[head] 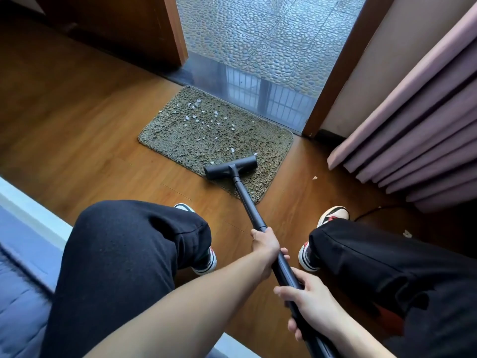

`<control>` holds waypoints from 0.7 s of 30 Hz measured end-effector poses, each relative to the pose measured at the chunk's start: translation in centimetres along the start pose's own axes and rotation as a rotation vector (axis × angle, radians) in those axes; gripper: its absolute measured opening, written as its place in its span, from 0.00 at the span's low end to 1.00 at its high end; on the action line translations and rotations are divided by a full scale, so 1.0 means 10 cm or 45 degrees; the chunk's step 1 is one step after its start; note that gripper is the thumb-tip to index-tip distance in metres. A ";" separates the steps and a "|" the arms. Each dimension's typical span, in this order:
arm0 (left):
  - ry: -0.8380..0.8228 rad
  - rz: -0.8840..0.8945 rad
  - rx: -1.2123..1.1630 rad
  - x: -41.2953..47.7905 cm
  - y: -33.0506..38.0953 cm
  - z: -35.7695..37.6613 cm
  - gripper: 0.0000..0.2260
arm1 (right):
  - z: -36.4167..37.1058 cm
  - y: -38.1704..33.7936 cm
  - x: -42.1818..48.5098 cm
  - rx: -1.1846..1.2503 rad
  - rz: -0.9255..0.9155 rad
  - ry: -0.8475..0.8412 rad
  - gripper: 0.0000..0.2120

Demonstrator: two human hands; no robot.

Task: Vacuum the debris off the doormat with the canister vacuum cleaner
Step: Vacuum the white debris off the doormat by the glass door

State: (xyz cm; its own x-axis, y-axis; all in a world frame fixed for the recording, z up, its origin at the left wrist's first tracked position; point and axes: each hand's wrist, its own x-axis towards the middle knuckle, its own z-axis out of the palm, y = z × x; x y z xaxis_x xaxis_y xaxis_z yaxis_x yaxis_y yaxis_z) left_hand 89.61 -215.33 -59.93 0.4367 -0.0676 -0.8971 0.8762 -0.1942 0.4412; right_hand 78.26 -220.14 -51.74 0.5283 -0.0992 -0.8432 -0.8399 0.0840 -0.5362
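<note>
A shaggy olive doormat (pixel 206 140) lies on the wood floor before a doorway. Pale debris scraps (pixel 197 117) are scattered over its far left part, with a few near the nozzle. The black vacuum nozzle (pixel 231 167) rests on the mat's near edge, at the end of a black wand (pixel 249 205) slanting back toward me. My left hand (pixel 265 245) grips the wand higher up its length. My right hand (pixel 309 303) grips it lower, nearer my body. The canister is out of view.
My knees in black trousers and my sneakers (pixel 333 215) flank the wand. A pink pleated curtain (pixel 418 140) hangs at right, with a black cord (pixel 371 213) and loose scraps (pixel 315 178) on the floor near it. A blue bed edge (pixel 23 228) is at left.
</note>
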 end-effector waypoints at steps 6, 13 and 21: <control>-0.055 -0.057 -0.026 -0.23 -0.34 0.16 0.15 | -0.11 0.20 -0.29 -0.012 0.090 0.047 0.24; -0.014 -0.054 -0.068 -0.27 -0.43 0.09 0.14 | -0.08 0.26 -0.32 -0.062 0.067 0.027 0.26; 0.028 0.027 -0.106 0.01 -0.14 -0.03 0.13 | 0.05 0.08 0.00 -0.059 -0.005 0.024 0.21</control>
State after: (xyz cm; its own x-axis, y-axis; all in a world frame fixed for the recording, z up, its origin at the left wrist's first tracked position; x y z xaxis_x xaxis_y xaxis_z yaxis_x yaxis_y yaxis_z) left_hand 88.51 -214.77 -60.65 0.4590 -0.0493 -0.8871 0.8801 -0.1109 0.4616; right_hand 77.69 -219.59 -52.18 0.5299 -0.1178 -0.8399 -0.8428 0.0376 -0.5370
